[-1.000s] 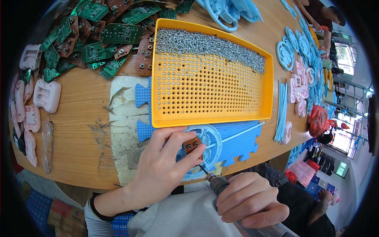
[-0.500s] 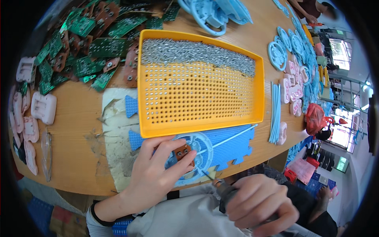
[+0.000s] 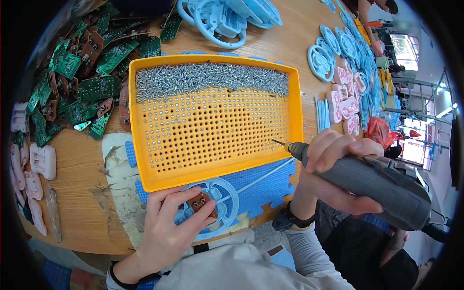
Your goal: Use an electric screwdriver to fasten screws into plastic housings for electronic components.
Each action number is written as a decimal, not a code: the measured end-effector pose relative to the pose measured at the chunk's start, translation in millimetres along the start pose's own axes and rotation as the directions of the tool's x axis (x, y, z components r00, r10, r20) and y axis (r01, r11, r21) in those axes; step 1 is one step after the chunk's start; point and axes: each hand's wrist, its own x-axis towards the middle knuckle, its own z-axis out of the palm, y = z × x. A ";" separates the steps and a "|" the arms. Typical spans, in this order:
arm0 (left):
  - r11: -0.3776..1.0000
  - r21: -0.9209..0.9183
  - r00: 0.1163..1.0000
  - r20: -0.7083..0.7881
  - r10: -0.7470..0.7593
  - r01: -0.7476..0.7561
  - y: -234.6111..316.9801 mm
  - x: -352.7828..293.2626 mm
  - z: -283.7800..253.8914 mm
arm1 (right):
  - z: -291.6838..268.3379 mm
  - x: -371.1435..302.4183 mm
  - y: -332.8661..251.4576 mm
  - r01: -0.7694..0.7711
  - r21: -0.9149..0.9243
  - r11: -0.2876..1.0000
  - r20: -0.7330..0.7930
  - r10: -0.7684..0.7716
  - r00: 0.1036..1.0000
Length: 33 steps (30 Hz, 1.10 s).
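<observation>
While my left hand lies over the blue wheel from 8 o'clock, its thumb and forefinger press close on the brown board at the wheel's middle. My right hand is wrapped snugly round the driver – its bit points to about 10 o'clock, over the near right part of the yellow tray. I cannot tell whether the bit touches anything there. The tray sits at 12 o'clock from the wheel, with loose screws heaped along its far side. A thin stick runs from the wheel toward 2 o'clock, above the blue mat. Green and brown circuit boards pile up at 10 o'clock – pink shells lie at 2.
</observation>
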 end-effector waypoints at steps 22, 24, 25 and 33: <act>0.999 -0.029 0.998 -0.055 0.044 -0.045 -1.5 2.1 2.4 | 8.7 1.3 -12.1 -0.052 -0.057 0.997 -0.088 0.047 0.995; 0.998 -0.040 0.997 -0.066 0.039 -0.042 -4.1 -3.4 4.8 | 25.5 7.3 -25.3 0.025 -0.004 1.000 -0.135 -0.025 0.991; 0.999 -0.047 0.997 -0.069 0.018 -0.021 -6.0 -7.3 6.8 | 35.1 8.3 -33.2 0.018 0.012 1.000 -0.137 -0.016 0.990; 0.997 -0.070 0.997 -0.074 0.021 -0.026 -5.4 -6.3 6.8 | 76.2 6.3 -41.4 -0.290 0.343 0.894 0.374 0.153 0.915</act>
